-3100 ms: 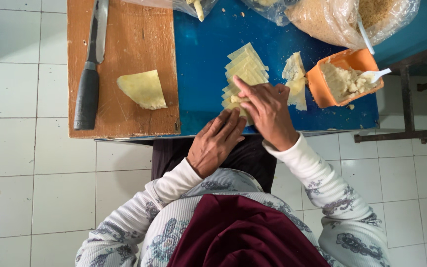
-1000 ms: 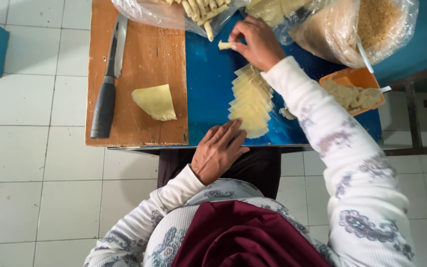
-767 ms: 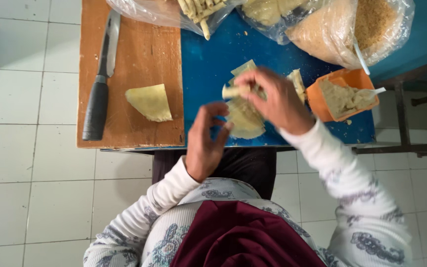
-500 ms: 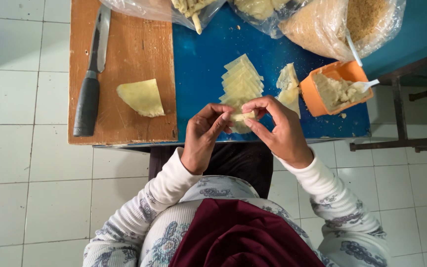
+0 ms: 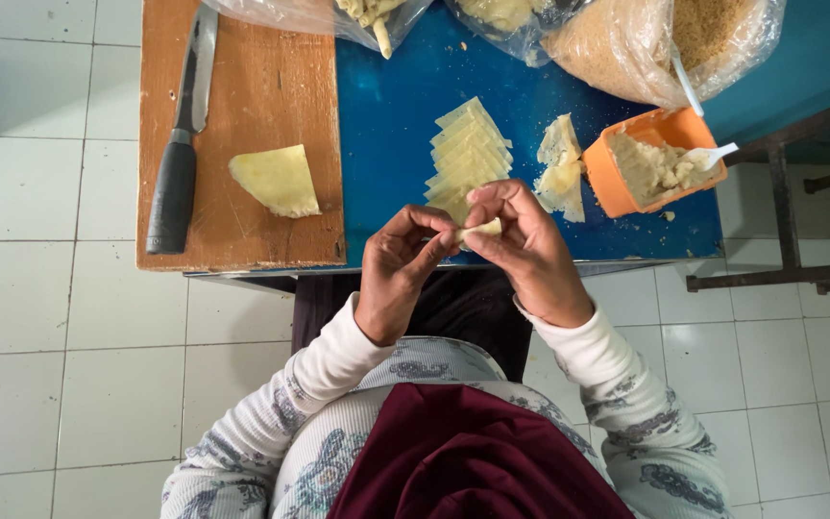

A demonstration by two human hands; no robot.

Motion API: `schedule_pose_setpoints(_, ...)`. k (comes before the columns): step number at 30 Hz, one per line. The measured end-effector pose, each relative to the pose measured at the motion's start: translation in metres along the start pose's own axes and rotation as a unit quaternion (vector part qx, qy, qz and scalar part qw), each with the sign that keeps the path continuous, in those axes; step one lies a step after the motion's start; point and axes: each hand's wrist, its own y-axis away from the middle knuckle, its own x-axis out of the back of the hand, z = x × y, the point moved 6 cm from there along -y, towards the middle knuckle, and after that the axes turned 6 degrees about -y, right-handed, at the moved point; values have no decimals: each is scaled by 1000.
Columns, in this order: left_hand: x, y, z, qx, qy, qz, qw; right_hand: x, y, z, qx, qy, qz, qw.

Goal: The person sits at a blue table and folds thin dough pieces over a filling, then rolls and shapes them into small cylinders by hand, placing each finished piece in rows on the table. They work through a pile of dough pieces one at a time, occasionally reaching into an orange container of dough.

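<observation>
Pale folded dough wrapper point(image 5: 480, 229): we pinch it between both hands above the blue table's point(image 5: 386, 144) near edge.
Left hand point(image 5: 398, 274): fingertips clamped on its left end.
Right hand point(image 5: 530, 248): fingers closed over it.
Advice: we press evenly, sealing the fold gently.

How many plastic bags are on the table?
3, all along the far edge and cut off by the frame: one over the board's top, one in the middle, one behind the orange cup. More may lie out of view.

White tiled floor point(image 5: 69, 365) under a blue table point(image 5: 396, 125) with dark metal legs.
</observation>
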Motion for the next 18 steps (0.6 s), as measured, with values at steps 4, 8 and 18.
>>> schedule_pose_setpoints(4, 6, 0, -10, 30, 1, 15, 999, 4, -3, 1, -14, -27, 14, 999)
schedule_pose_setpoints(8, 10, -10, -23, 87, 87, 41, 992, 18, -6, -17, 35, -22, 54, 998)
schedule_pose_setpoints(18, 21, -138, 78, -140, 241, 53, 959, 89, 26, -90, 280, 199, 191, 920)
